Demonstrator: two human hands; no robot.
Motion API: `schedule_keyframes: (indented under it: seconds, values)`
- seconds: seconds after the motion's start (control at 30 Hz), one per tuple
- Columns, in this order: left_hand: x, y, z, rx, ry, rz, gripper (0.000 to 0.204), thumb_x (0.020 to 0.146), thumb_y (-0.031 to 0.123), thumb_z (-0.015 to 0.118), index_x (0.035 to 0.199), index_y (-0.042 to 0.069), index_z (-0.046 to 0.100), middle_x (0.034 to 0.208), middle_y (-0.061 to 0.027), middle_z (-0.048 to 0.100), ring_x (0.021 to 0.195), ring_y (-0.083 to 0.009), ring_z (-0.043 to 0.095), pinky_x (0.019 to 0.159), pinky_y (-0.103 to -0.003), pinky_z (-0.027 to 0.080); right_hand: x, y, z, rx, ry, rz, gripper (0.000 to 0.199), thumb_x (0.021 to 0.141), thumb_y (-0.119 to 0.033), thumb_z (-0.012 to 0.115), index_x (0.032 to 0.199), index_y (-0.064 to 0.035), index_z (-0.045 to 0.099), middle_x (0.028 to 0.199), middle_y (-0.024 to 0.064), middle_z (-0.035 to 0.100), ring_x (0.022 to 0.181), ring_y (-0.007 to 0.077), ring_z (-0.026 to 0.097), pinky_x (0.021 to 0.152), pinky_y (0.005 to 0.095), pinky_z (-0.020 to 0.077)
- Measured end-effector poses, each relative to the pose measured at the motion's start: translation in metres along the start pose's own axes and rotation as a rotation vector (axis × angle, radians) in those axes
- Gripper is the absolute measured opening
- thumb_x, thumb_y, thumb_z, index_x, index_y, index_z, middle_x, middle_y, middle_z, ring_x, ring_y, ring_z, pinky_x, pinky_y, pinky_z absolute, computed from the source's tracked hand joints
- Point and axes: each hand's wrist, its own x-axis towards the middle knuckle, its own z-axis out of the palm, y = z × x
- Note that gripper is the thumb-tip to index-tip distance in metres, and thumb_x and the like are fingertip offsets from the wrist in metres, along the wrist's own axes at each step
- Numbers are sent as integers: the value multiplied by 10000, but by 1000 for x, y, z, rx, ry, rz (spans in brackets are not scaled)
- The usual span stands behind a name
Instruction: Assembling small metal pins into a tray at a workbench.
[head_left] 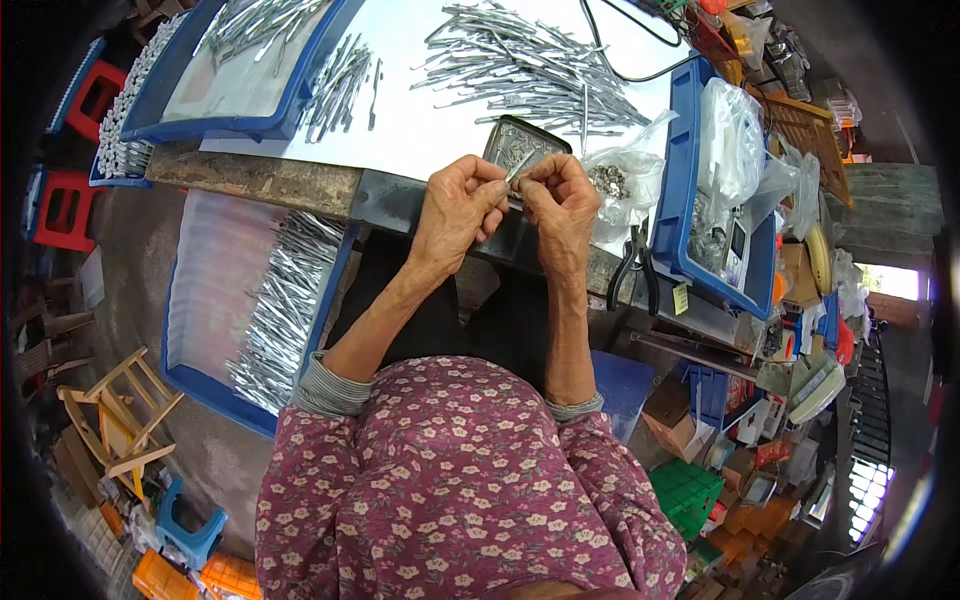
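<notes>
My left hand [450, 214] is closed in a pinch on a thin silvery metal strip [521, 163] at the near edge of the white-covered table. Fingertips of my right hand [563, 212] are pinched together beside the strip's end; whatever they hold is too small to make out. Just beyond both hands sits a small dark tray [546, 131] of tiny metal parts. To its right lies a clear plastic bag [645, 172] with small round metal pieces. A large heap of similar metal strips [530, 70] spreads behind the tray, and a smaller pile [340, 90] lies farther left.
Black-handled pliers [632, 268] hang over the table edge at right, next to a blue bin [676, 170] with plastic bags. Another blue bin [210, 130] stands at far left. Below the table, a blue crate [215, 396] holds many strips. A black cable [605, 50] crosses the back.
</notes>
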Motion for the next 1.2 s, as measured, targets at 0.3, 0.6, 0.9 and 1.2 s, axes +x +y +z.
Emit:
schedule_keyframes:
  seconds: [0.3, 0.6, 0.9, 1.2]
  values:
    - [-1, -2, 6, 91, 44, 87, 114, 828, 73, 580, 875, -24, 542, 651, -11, 535, 479, -19, 407, 417, -138, 298, -2, 7, 5, -77, 48, -145, 83, 741, 31, 535, 755, -24, 475, 680, -25, 470, 572, 22, 410, 500, 168, 333]
    - [-3, -5, 12, 292, 92, 234, 46, 813, 15, 533, 808, -30, 523, 621, 2, 508, 535, -25, 435, 451, -193, 357, -3, 5, 5, 35, 76, -83, 104, 749, 35, 544, 804, -16, 472, 719, -7, 496, 599, 23, 437, 517, 163, 353]
    - [3, -8, 10, 733, 155, 635, 32, 765, -20, 515, 793, -17, 500, 734, -178, 525, 645, -356, 538, 529, -383, 425, -4, -8, 4, 285, 68, 87, 170, 745, 34, 526, 895, 12, 449, 740, 75, 558, 540, 71, 461, 476, 203, 392]
    - [5, -12, 9, 866, 136, 753, 67, 751, -40, 488, 794, 6, 468, 727, -152, 493, 629, -352, 524, 510, -386, 417, -6, -10, -2, 471, 62, 171, 259, 738, -20, 529, 962, 41, 413, 761, 134, 595, 541, 91, 468, 458, 208, 372]
